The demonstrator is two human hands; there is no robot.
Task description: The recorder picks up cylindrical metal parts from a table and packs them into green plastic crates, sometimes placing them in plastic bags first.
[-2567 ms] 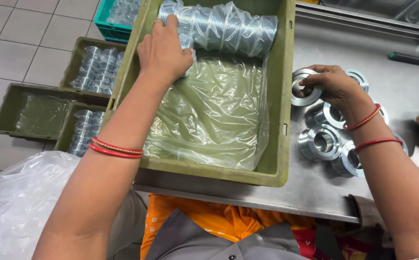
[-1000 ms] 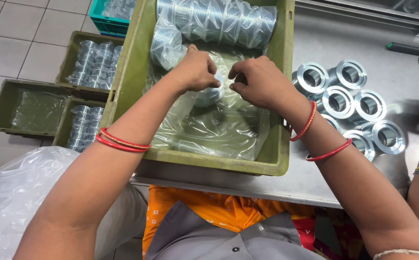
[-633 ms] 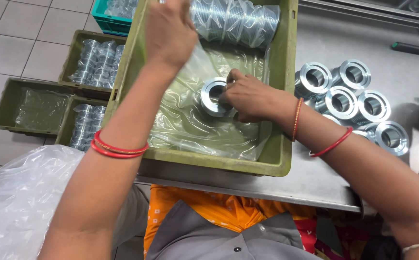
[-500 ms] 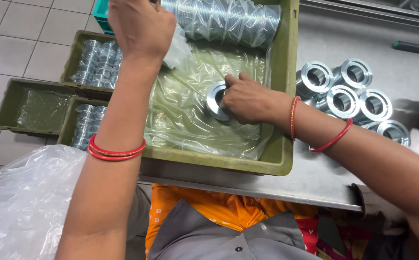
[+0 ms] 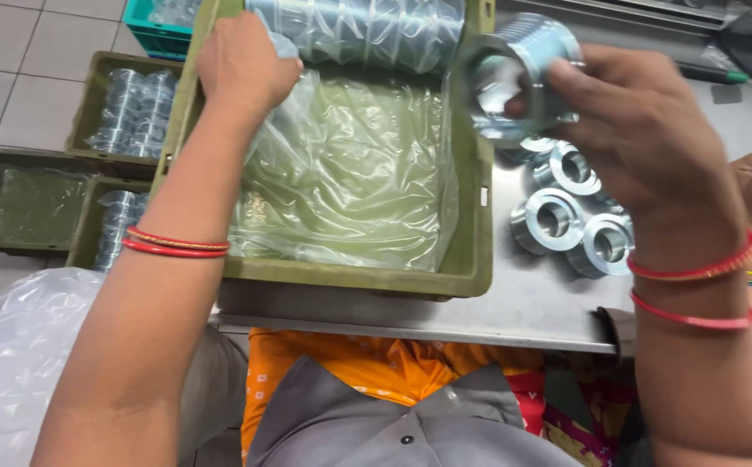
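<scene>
One metal ring (image 5: 514,73) now lifted from crate, pinched in right hand (image 5: 644,130); left hand (image 5: 242,65) fisted on plastic liner (image 5: 350,164)

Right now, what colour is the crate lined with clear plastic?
Olive green crate, best seen in the head view.

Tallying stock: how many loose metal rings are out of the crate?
4: one shiny metal ring in the right hand, three on the steel table; others may be hidden behind the hand.
</scene>
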